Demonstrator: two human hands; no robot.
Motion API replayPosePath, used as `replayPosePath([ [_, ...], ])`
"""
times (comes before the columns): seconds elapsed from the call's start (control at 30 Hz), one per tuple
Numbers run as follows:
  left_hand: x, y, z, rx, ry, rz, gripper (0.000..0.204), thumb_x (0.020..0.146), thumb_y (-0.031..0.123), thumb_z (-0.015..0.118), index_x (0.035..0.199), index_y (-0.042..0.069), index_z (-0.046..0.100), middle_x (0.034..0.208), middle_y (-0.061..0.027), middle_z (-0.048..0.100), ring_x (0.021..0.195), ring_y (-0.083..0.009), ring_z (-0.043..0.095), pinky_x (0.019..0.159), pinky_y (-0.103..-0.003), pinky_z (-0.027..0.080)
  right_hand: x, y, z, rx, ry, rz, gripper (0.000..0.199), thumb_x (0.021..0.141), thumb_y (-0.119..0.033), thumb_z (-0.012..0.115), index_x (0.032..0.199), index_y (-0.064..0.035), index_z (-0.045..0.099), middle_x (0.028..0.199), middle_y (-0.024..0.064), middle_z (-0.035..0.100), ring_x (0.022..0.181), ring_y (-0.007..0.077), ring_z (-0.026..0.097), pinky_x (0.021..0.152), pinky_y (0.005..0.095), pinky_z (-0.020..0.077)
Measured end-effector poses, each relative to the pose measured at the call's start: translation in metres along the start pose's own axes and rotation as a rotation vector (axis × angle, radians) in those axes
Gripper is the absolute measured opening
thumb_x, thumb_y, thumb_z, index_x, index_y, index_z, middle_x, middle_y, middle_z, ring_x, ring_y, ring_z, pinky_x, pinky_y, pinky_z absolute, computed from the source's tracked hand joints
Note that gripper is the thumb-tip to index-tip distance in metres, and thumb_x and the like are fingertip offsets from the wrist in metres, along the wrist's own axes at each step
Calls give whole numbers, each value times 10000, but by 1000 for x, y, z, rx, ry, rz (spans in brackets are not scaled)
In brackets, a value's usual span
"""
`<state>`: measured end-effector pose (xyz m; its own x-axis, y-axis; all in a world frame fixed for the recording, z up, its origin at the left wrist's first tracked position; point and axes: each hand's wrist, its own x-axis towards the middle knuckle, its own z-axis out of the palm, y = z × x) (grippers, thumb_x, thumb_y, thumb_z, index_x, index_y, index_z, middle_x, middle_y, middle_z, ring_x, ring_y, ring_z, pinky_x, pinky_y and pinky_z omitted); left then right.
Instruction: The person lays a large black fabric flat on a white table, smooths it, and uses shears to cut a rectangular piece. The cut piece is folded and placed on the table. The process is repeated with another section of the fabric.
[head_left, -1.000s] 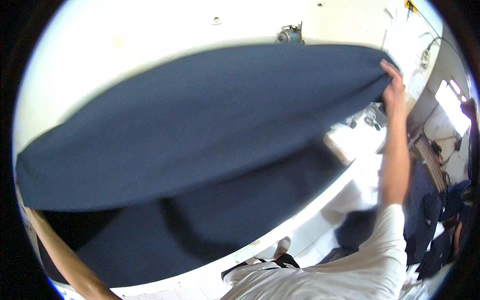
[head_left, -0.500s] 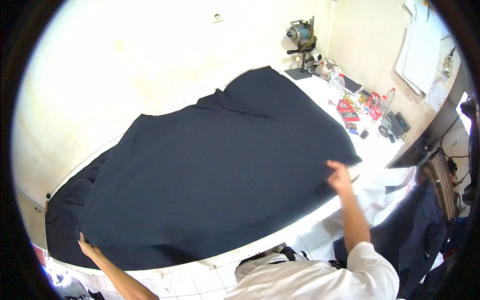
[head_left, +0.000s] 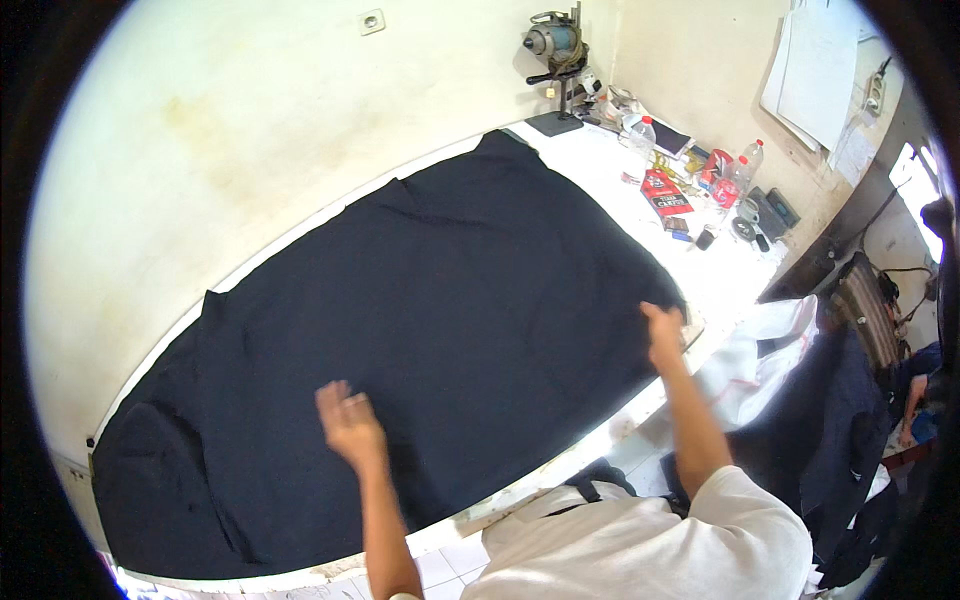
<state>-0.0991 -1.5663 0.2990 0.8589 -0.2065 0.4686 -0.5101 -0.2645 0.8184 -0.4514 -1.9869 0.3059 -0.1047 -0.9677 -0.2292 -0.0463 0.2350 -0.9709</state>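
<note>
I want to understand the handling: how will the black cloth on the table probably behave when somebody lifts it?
The black cloth is probably floppy, since soft folds show near its left end. It may be heavy to lift whole, as it covers most of the white table.

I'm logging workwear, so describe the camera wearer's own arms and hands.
The bare left hand and bare right hand wear no gloves. No watch or bracelet shows on either wrist; rings are too unclear to tell. A loose, short, off-white cloth sleeve covers the upper right arm, leaving the right forearm uncovered. The left forearm is uncovered too.
</note>
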Motion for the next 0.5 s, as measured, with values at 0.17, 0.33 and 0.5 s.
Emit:
replayPosePath([
  [0.17,-67,134,208,-900,-903,-578,1154,999,199,782,1733,63,-98,1762,-297,226,1610,-428,319,1300,-525,290,-16,-22,23,-653,-1255,-891,459,918,-144,708,1361,-27,704,1027,277,747,918,433,728,908,471,577],
  [0.33,-64,164,294,-467,-105,-898,420,976,166,801,1223,-158,698,1244,-199,731,1090,-310,691,1017,-449,525,76,-17,-28,-1467,-206,-998,1062,849,-313,855,1717,-132,271,1581,284,474,1439,490,460,1153,673,348],
  [0.5,-48,137,253,-213,397,-789,598,1064,364,712,1067,-230,641,1067,-204,706,865,-251,627,825,-450,552,169,-7,-64,-1272,-412,-567,1198,721,-436,925,1714,-162,313,1549,307,415,1392,510,451,1149,612,369],
])
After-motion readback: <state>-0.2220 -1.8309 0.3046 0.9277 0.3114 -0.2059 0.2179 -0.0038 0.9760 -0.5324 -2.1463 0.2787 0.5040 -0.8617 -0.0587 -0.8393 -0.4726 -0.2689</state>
